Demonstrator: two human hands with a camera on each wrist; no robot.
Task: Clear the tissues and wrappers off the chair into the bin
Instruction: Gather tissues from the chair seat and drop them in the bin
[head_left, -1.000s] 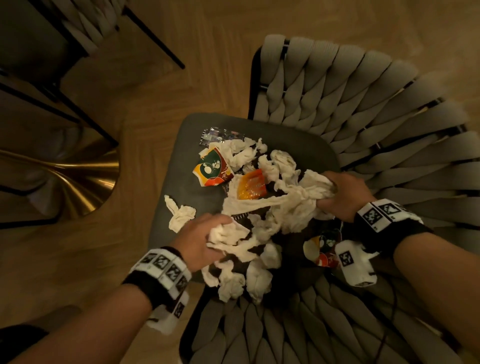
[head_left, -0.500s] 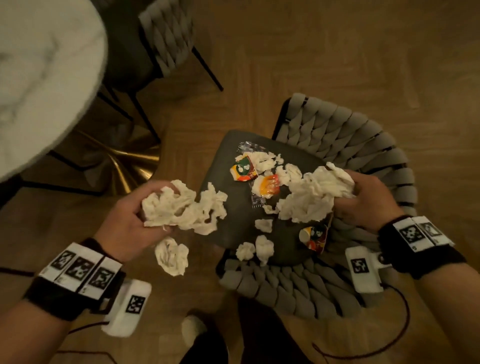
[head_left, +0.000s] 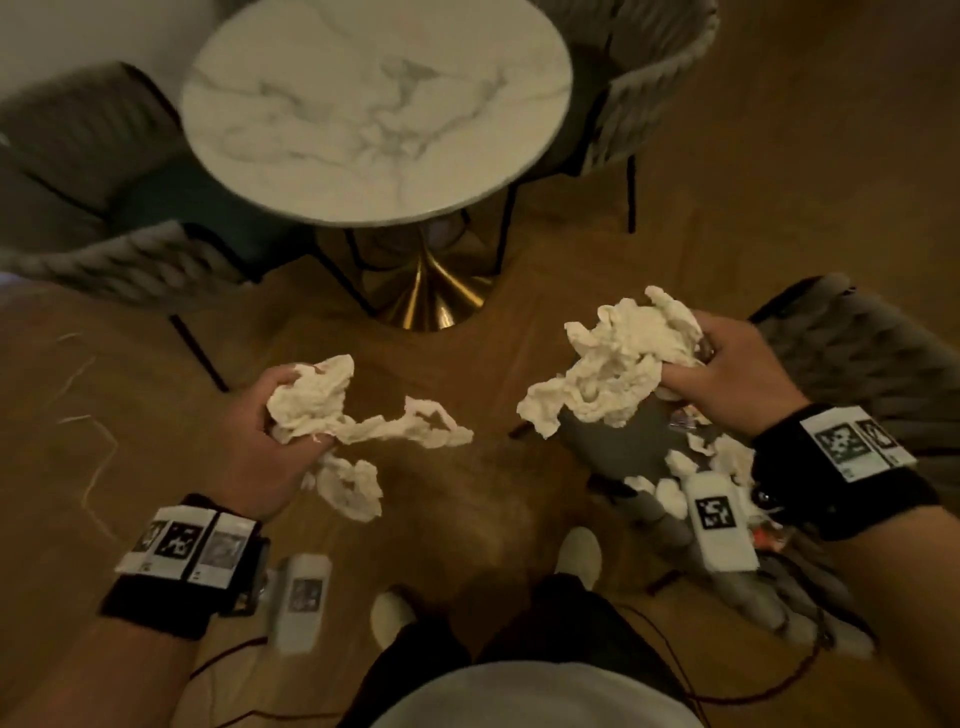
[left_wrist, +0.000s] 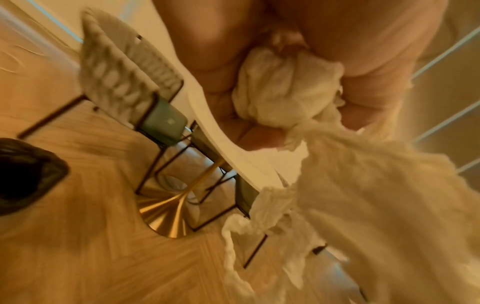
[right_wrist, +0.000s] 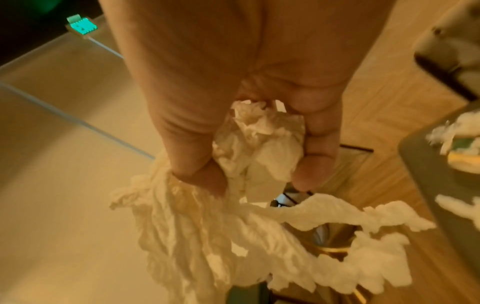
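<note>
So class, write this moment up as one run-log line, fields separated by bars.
left hand: grips tissue wad | right hand: grips tissue bunch | chair: tissues, wrappers remain | bin: not in view

**Chair seat and wooden floor**

The dark chair seat (head_left: 608, 447) at the lower right carries loose crumpled tissues (head_left: 727, 457) and a colourful wrapper (right_wrist: 465, 156), blurred and partly hidden. The chair stands on a wooden floor (head_left: 467, 493). On the same floor stand a round marble bench (head_left: 374, 104) on a gold base (head_left: 431, 301) and other woven chairs (head_left: 130, 265).
</note>
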